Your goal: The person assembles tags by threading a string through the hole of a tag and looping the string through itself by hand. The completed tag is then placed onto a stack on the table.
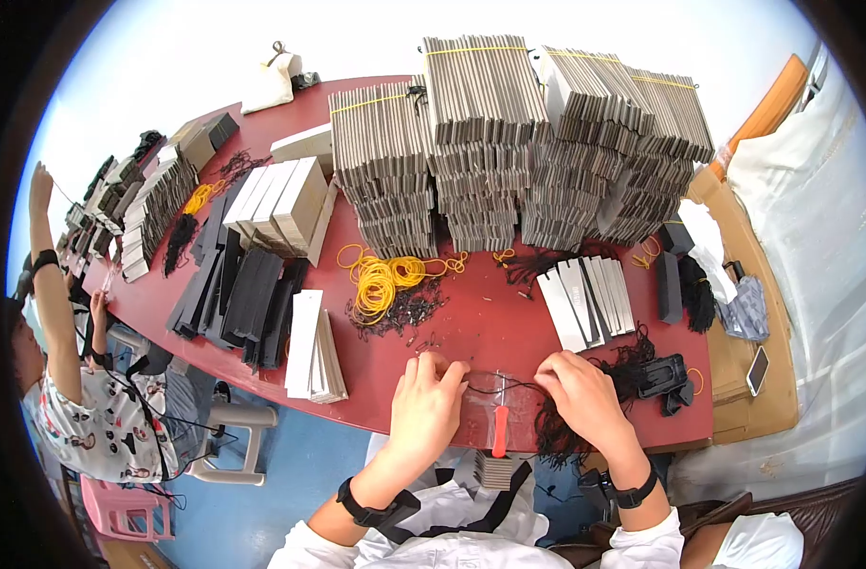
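Head view: from where I stand, a red table (490, 322) takes up most of the scene. Tall stacks of grey boards (485, 95), bound with yellow ties, line its far side. White boards (584, 305) lie fanned beyond the right hand (582, 394); coiled yellow cord (376, 284) lies beyond the left hand (425, 398). Both hands nearly closed, thumbs against fingertips. Between them, red-handled tool (500, 431) on clear plastic. Smallest noted: thin black cord (520, 384), pinched at both ends, running hand to hand at the near edge.
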### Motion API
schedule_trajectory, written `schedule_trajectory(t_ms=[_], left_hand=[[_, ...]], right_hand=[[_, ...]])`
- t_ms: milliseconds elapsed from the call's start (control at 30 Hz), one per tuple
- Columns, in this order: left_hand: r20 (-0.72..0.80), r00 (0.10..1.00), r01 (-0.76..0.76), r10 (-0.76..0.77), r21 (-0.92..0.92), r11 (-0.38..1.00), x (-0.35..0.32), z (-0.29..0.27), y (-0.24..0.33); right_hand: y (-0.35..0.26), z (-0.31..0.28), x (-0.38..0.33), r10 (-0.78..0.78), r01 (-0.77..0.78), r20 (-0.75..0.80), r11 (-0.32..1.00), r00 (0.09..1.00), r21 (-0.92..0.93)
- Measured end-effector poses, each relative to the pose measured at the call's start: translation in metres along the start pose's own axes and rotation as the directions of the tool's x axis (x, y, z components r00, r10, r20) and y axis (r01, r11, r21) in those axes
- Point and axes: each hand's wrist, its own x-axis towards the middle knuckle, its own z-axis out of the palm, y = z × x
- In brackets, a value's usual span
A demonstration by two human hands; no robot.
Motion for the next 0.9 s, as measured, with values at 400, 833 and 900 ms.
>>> schedule_trajectory(t_ms=[400,833,900], left_hand=[[-0.195,0.976,0.002,-0.098,-0.442,0.897,-0.003,-0.028,-0.012],[0.087,0.996,0.091,-0.031,-0.980,0.179,-0.057,-0.026,0.000],[0.076,0.995,0.058,0.065,-0.967,0.249,-0.069,-0.023,-0.007]], right_hand=[[-0.007,-0.008,0.016,-0.054,-0.211,0.327,0.664,0.943,0.718],[-0.005,-0.013,-0.075,-0.014,-0.315,0.333,0.289,0.943,0.904],[0.003,-0.013,-0.096,-0.023,-0.330,0.345,0.244,0.938,0.912]])
